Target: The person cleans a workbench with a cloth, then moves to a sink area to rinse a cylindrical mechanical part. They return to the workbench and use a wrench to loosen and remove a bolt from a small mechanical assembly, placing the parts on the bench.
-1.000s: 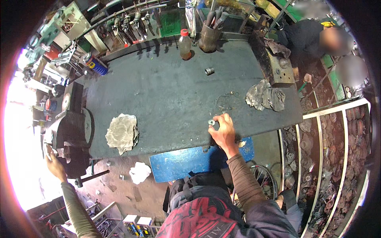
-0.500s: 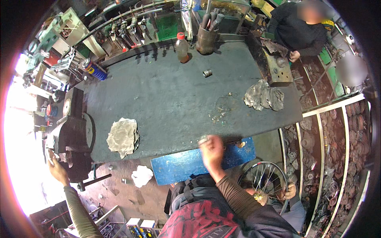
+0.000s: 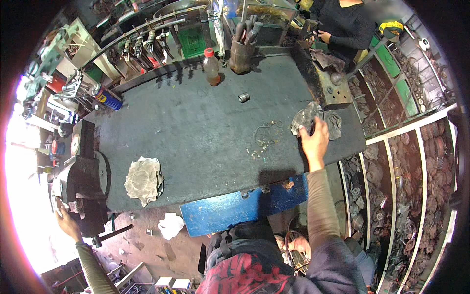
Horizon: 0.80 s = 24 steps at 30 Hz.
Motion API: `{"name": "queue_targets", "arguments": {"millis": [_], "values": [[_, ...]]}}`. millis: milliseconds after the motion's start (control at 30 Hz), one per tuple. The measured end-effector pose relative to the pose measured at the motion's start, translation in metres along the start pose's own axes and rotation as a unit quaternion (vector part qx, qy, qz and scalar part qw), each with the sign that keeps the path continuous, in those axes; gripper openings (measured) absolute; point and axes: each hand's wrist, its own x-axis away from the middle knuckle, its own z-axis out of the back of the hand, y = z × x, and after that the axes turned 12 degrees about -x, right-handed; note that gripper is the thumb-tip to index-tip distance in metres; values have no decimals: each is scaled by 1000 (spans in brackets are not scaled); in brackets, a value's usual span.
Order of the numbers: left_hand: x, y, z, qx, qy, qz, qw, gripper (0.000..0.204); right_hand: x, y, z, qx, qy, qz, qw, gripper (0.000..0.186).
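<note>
My right hand (image 3: pixel 313 137) reaches onto a crumpled grey rag (image 3: pixel 333 124) at the bench's right, its curved fingers gripping the rag's near side; the metal piece it held earlier cannot be made out. My left hand (image 3: pixel 68 220) is closed beside the black bench vice (image 3: pixel 78 181) at the far left, on something pale that is too unclear to name. A small metal sleeve (image 3: pixel 244 97) lies on the dark bench (image 3: pixel 205 127). A second folded cloth (image 3: pixel 144 180) lies at the front left. Small bits lie near my right hand.
A red-capped bottle (image 3: pixel 212 68), tool holder (image 3: pixel 241 56), spray can (image 3: pixel 105 96) and metal block (image 3: pixel 334 95) line the bench. A co-worker in dark sleeves (image 3: pixel 350 29) stands upper right; another person (image 3: pixel 357 262) is low right by a wheel. Parts shelves (image 3: pixel 406 196) fill the right.
My right hand has moved from the front edge up and right onto the rag. The co-worker's hands have moved up. The bicycle wheel below has dropped mostly out of sight behind my arm.
</note>
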Motion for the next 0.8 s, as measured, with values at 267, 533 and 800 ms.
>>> {"name": "queue_targets", "arguments": {"millis": [267,533,800], "values": [[-1,-14,-6,45,-5,11,999,61,-47,12,-13,92,-102,-149,979,92],[-3,-21,-15,62,-8,-17,998,56,-42,29,-18,121,-173,-138,968,90],[-11,-143,11,-301,20,-227,926,34,-54,13,-17,91,-126,-57,986,84]]}}
